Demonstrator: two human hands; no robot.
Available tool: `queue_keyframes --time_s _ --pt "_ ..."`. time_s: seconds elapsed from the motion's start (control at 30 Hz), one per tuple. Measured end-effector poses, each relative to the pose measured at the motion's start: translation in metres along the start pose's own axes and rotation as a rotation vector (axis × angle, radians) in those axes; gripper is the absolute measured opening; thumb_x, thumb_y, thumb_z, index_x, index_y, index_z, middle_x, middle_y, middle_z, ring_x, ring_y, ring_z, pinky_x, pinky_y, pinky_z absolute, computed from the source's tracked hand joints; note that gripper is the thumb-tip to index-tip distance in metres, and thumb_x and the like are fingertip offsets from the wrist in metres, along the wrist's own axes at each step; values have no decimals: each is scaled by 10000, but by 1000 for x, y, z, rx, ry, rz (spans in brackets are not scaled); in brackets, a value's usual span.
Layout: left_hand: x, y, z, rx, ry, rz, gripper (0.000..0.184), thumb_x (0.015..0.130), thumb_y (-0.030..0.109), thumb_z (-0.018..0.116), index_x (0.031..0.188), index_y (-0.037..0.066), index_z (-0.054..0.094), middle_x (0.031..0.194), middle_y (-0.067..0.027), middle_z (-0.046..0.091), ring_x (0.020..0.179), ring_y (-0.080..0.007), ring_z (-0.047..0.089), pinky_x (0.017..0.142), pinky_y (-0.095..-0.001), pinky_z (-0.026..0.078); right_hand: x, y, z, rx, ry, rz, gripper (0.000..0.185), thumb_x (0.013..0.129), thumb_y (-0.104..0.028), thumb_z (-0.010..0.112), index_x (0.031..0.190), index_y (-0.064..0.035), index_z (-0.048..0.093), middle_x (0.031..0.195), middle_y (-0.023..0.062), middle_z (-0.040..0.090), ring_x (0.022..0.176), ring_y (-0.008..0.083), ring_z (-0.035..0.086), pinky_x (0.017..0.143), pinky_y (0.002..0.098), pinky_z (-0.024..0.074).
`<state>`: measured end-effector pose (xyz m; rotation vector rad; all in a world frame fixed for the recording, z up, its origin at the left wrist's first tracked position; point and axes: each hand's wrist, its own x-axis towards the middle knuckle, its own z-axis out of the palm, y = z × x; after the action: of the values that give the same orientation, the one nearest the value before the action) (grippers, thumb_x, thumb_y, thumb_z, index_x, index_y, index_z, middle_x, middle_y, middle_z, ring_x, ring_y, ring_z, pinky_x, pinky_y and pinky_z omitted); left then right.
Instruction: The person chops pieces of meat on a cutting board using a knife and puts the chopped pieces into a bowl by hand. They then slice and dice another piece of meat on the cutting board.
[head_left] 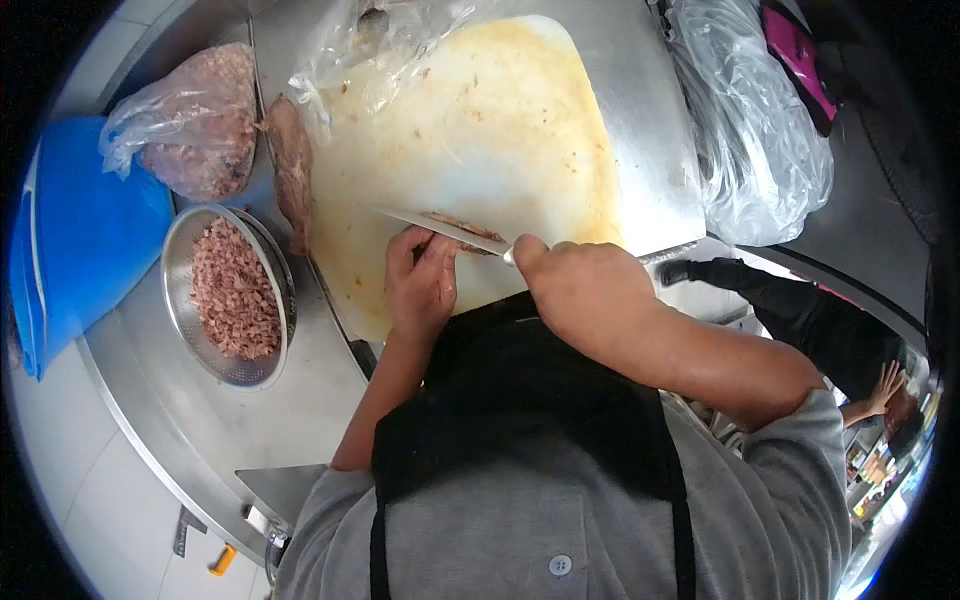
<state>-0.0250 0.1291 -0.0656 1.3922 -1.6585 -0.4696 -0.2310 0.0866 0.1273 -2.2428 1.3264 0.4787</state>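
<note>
We are seeing the right hand (590, 290) at the centre of the frame, its grip wrapping fully around the handle of a knife (445, 228). The blade is pointing towards the left of the frame, and a narrow brown strip of meat (465, 224) is lying along its far side. The left hand (425, 285) is resting its bent fingers close against the blade's near side — we are not managing to tell whether that grip is pinching anything. Both are working over a stained, pale cutting board (500, 110), which is filling the upper middle.

Further out, a longer piece of meat (291, 170) is lying along the board's left edge. Left of centre, a metal colander (180, 290) is holding chopped meat (236, 295) and standing on the steel surface (190, 385). Above it we are finding a clear bag (205, 130) of meat — and, at the far left, a blue sheet-like item (85, 230). Crumpled clear plastic (750, 130) is sitting upper right.
</note>
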Motion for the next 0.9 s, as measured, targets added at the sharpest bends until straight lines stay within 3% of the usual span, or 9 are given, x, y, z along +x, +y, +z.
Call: queue_keyframes --time_s 0.1,0.17,0.23,0.3,0.4,0.47,0.57,0.73,0.9 --pt "-2 1 -2 -37 1 -41 242 842 -43 747 1075 24 743 1101 -135 595 954 -277 605 777 -342 531 -12 10 6 43 -10 31 165 886 -88 554 1036 -24 527 723 159 668 658 351 701 551 462 546" --pt "1 2 -2 -58 -7 -8 258 830 -56 744 1074 24 743 1105 -134 594 970 -282 609 795 -340 536 -18 17 8 23 -175 119 160 887 -83 547 1032 -22 523 739 165 675 677 357 702 564 471 548" --pt "3 4 -3 -21 -18 17 252 827 -58 742 1066 21 736 1106 -134 594 980 -285 610 804 -340 537 5 13 34 79 -163 127 173 883 -87 550 1041 -21 527 751 171 682 688 359 705 572 476 548" --pt "4 4 -4 18 -21 40 246 825 -60 740 1058 18 730 1106 -133 594 989 -288 611 813 -340 539 35 9 56 114 117 -81 170 928 -109 515 1057 -15 571 799 188 720 738 358 738 629 469 586" --pt "-1 5 -7 112 -28 61 223 829 -58 735 1036 20 712 1110 -137 593 1007 -296 612 828 -351 541 39 18 44 133 113 -66 160 919 -111 524 1046 -24 569 790 183 720 719 347 736 611 462 582" --pt "-4 0 -2 19 20 8 181 828 -29 734 991 34 683 1124 -151 596 1048 -322 602 922 -400 509 17 23 24 79 73 -30 148 915 -112 531 1032 -30 566 775 172 716 699 343 732 597 454 580" --pt "-4 1 -2 34 8 32 210 837 -54 733 1025 36 708 1164 -156 563 1031 -301 616 823 -366 565 -20 23 6 11 25 13 115 908 -112 541 999 -43 556 732 147 703 652 326 722 565 434 572" --pt "-6 -3 3 -4 35 63 226 837 -68 728 1038 34 717 1183 -151 544 1017 -283 614 815 -352 569 -46 18 -7 -96 23 -9 67 897 -129 560 926 -72 539 674 100 671 593 254 703 512 380 548" --pt "-7 -1 -2 -25 17 28 217 830 -76 721 1025 18 726 1178 -152 541 1014 -281 609 820 -342 558 -47 11 -12 -75 26 -14 64 899 -133 564 917 -76 540 661 83 660 592 240 699 510 370 546"
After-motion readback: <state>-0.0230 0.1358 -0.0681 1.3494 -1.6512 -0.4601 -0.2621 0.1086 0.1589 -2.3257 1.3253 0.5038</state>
